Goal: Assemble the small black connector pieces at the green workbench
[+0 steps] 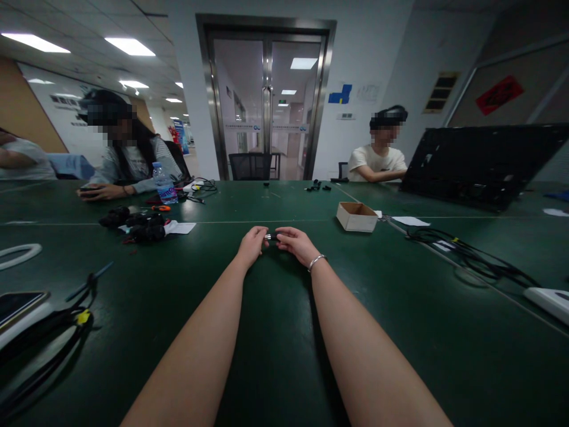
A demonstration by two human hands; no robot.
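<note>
Over the middle of the green table (275, 314), both of my hands meet at a small black piece with a shiny silver end (269, 237). It looks like a connector, but it is too small to be sure. The fingers of my left hand (252, 246) pinch its silver end. My right hand (297, 244), with a silver bracelet (316, 261) at the wrist, pinches the black end between thumb and fingers. Fingertips hide part of the piece at both ends.
An open cardboard box (356, 218) stands beyond my right hand. Black bundles (149, 228) lie left, near a water bottle (164, 185). Cables lie at both sides (466, 252). A large black screen (484, 166) stands right. Co-workers sit across the table.
</note>
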